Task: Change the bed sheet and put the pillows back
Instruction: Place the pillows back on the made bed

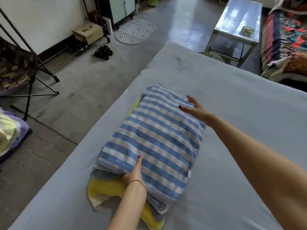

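Observation:
A blue-and-white checked pillow [154,140] lies on the bed, stacked over a yellow pillow [106,188] that pokes out at its near left. The light blue sheet [232,113] covers the mattress smoothly. My left hand [134,171] grips the checked pillow's near edge, thumb on top and fingers hidden under it. My right hand [194,108] rests on the pillow's far right corner with its fingers spread straight.
The bed's left edge drops to a grey floor with black sandals [103,52], an oval mat [135,31] and a cardboard box [88,31]. A folding chair [18,67] stands left. A metal table [239,25] and a patterned couch [287,40] stand beyond the bed.

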